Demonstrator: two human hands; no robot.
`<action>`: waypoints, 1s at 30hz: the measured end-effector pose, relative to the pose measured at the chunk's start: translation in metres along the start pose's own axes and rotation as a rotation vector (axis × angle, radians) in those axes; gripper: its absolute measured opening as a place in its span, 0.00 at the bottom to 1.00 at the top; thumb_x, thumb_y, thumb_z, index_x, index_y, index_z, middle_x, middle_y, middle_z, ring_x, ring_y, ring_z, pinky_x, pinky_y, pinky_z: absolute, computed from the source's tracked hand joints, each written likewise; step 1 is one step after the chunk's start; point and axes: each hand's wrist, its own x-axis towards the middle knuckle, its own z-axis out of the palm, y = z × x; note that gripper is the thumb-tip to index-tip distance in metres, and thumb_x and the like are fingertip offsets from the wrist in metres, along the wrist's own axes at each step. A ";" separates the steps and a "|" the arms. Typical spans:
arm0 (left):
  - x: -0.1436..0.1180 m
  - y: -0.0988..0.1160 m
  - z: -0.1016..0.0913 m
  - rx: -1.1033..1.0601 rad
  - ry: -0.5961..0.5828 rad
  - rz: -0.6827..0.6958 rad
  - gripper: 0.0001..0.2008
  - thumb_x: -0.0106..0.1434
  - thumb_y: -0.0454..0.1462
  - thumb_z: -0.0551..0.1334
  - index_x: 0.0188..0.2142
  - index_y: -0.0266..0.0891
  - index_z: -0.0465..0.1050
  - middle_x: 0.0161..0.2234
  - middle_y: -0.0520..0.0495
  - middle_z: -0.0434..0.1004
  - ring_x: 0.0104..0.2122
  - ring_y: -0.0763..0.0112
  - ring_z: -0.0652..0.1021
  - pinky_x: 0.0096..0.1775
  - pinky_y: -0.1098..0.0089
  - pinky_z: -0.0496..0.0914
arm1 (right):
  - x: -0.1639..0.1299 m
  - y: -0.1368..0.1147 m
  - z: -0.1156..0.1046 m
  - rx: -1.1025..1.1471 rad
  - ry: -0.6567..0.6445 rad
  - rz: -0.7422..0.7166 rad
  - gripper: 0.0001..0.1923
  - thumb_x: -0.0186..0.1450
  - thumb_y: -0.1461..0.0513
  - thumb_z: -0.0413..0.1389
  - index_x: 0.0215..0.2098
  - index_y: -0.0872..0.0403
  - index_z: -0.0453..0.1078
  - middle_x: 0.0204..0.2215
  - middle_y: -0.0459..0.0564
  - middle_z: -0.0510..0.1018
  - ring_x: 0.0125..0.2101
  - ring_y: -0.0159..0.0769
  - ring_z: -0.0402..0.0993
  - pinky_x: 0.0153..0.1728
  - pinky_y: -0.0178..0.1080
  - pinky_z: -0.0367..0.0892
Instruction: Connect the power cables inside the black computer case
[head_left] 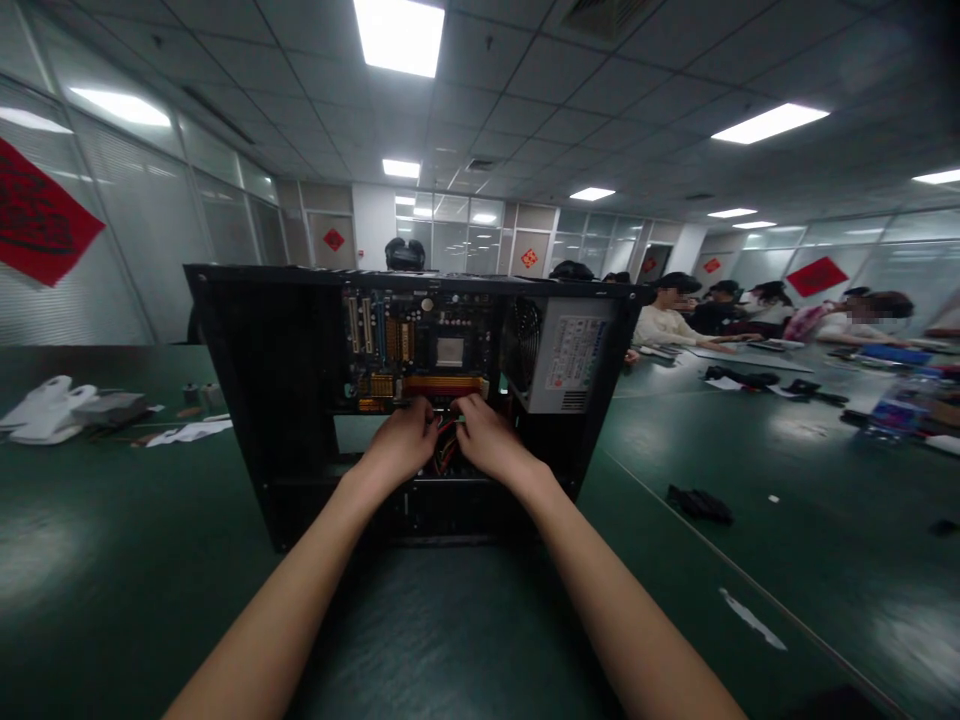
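Open computer case (247, 400) stood on dark green table (150, 580), open side toward the camera; taken as landmark for all else.

Inside case, low and centre: left hand (401, 440) and right hand (487, 440), close together, knuckles nearly touching. Fingers of both curled in around a bundle of red and dark wires (445, 452), which showed in the gap between and just below the two hands. Both hands closed on the wires; exact pinch points hidden behind the fingers. A small pale connector tip seen at the right hand's fingertips, too small to make out.

Contents of case: motherboard (420, 345) mounted against back wall, directly above the hands, with slots at its left and an orange strip along its lower edge. Grey power supply (570, 365) with round fan grille in upper right corner, just beside the right hand. Left bay of case dark, contents unreadable.

Left of case on table: white objects (41, 410) and paper scraps (187, 432), well apart. Right of case: small black item (699, 503). Beyond case to the right: other people (667, 315) seated at the table.
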 end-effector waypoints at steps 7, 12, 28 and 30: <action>0.000 0.000 0.001 -0.010 0.005 0.022 0.06 0.66 0.37 0.53 0.43 0.42 0.63 0.35 0.44 0.76 0.36 0.61 0.77 0.34 0.67 0.63 | -0.006 -0.003 -0.003 0.001 -0.013 0.014 0.20 0.63 0.67 0.53 0.54 0.55 0.61 0.50 0.57 0.67 0.49 0.41 0.69 0.46 0.39 0.65; 0.000 0.002 -0.001 -0.012 -0.004 -0.025 0.10 0.65 0.35 0.53 0.47 0.41 0.61 0.39 0.42 0.77 0.39 0.60 0.78 0.37 0.66 0.65 | -0.006 -0.004 -0.003 0.007 -0.013 0.004 0.22 0.62 0.69 0.51 0.54 0.55 0.60 0.51 0.57 0.67 0.50 0.41 0.69 0.46 0.39 0.65; -0.003 0.007 -0.009 0.078 -0.027 0.056 0.10 0.64 0.33 0.51 0.45 0.43 0.60 0.37 0.45 0.77 0.36 0.59 0.78 0.33 0.67 0.62 | -0.007 -0.006 -0.007 0.033 0.002 0.030 0.21 0.60 0.73 0.48 0.52 0.56 0.62 0.50 0.58 0.68 0.50 0.41 0.68 0.47 0.39 0.65; -0.004 0.006 -0.009 0.095 -0.030 0.056 0.10 0.64 0.34 0.51 0.45 0.43 0.60 0.36 0.45 0.77 0.36 0.59 0.77 0.32 0.66 0.61 | -0.007 -0.006 -0.007 0.039 0.000 0.034 0.21 0.60 0.73 0.48 0.52 0.56 0.62 0.50 0.58 0.68 0.51 0.41 0.68 0.47 0.39 0.65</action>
